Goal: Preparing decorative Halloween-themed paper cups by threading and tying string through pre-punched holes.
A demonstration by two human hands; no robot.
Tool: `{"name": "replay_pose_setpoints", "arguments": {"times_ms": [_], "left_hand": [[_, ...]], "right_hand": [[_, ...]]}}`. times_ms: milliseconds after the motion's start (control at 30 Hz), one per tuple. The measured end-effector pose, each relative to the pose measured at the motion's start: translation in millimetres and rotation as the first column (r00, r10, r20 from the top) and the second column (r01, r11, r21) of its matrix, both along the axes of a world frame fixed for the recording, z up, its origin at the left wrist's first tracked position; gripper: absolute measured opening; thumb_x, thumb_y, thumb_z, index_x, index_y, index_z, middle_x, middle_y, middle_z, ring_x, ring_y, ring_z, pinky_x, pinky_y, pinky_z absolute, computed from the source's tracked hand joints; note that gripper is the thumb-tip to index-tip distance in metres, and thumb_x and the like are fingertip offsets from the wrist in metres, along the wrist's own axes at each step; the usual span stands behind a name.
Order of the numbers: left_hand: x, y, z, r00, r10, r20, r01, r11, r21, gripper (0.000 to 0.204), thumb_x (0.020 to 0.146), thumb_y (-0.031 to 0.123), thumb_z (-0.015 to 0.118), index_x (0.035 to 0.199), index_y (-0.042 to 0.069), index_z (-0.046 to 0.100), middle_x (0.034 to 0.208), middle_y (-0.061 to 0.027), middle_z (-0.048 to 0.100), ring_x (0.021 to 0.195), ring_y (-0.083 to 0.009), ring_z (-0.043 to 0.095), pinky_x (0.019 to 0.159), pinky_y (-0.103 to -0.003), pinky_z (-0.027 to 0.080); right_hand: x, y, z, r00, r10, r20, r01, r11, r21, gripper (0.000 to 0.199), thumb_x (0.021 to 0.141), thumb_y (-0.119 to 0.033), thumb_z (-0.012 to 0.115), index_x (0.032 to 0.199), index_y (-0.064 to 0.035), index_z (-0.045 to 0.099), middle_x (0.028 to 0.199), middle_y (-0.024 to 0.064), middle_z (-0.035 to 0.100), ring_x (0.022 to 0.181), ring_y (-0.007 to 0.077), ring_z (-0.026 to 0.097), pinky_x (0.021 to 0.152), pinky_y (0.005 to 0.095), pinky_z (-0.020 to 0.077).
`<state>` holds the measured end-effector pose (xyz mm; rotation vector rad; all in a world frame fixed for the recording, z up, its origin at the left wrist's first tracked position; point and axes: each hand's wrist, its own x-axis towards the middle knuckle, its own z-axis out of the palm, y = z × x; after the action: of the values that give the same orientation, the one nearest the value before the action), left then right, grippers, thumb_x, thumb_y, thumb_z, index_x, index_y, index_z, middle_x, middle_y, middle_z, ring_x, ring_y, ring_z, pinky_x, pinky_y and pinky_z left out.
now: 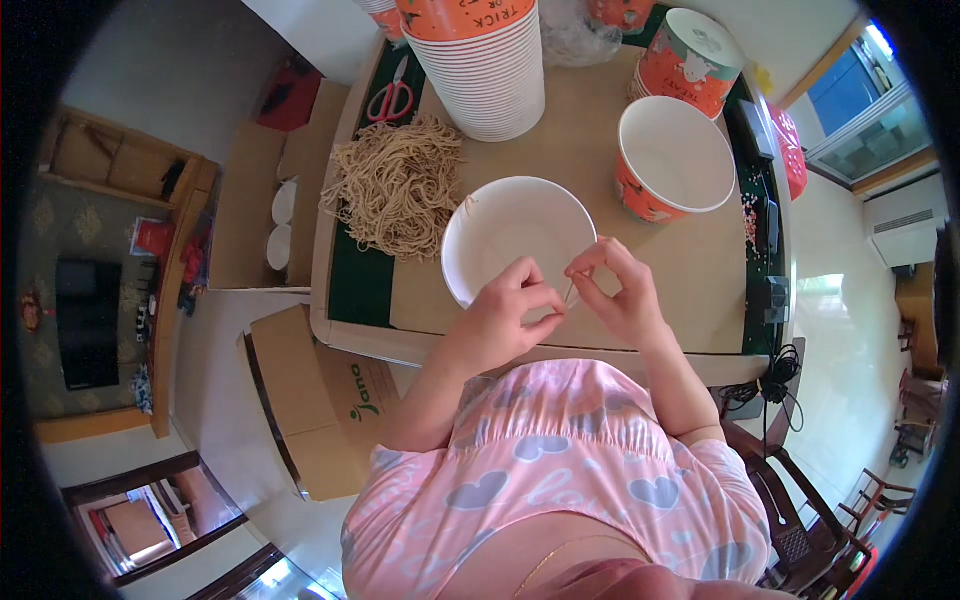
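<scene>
At the centre of the frame, the left hand (508, 310) and right hand (622, 295) each close a fingertip grip on one thin noodle strand (570, 291) over the white bowl (515, 235), handy to the noodle pile (398, 185) on the table (690, 290).

Pink heart-print top, bare forearms.

From my feed I see a short-sleeved pink garment (560, 450) with pale blue-grey hearts and faint white lettering, gathered at the sleeve hems; both forearms are uncovered, no rings or watch visible.
</scene>
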<state>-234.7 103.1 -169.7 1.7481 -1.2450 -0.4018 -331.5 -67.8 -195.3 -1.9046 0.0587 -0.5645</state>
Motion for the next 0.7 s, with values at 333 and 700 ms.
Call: {"name": "replay_pose_setpoints", "arguments": {"times_ms": [333,700], "left_hand": [[-5,-9,4,0.933,0.236,-0.27,-0.222,0.972,0.083,0.011,0.078,0.006,0.074,0.087,0.003,0.068,0.066,0.0023,0.045,0.058,-0.0056,0.041,0.051,-0.024,0.035],[-5,-20,-9,0.875,0.297,-0.382,-0.246,0.953,0.177,0.008,0.085,0.007,0.07,0.087,0.0,0.066,0.061,0.0066,0.048,0.056,-0.0016,0.036,0.049,-0.022,0.029]], "right_hand": [[0,-6,1,0.991,0.091,-0.099,-0.069,0.976,0.206,0.009,0.081,0.004,0.064,0.087,-0.0018,0.06,0.084,0.0046,0.061,0.084,0.0167,0.057,0.078,0.0296,0.0452],[4,-7,8,0.985,0.138,-0.102,-0.052,0.805,0.591,0.02,0.084,0.006,0.06,0.101,-0.0045,0.064,0.092,0.0078,0.061,0.092,0.0208,0.058,0.082,0.0299,0.0456]]}}
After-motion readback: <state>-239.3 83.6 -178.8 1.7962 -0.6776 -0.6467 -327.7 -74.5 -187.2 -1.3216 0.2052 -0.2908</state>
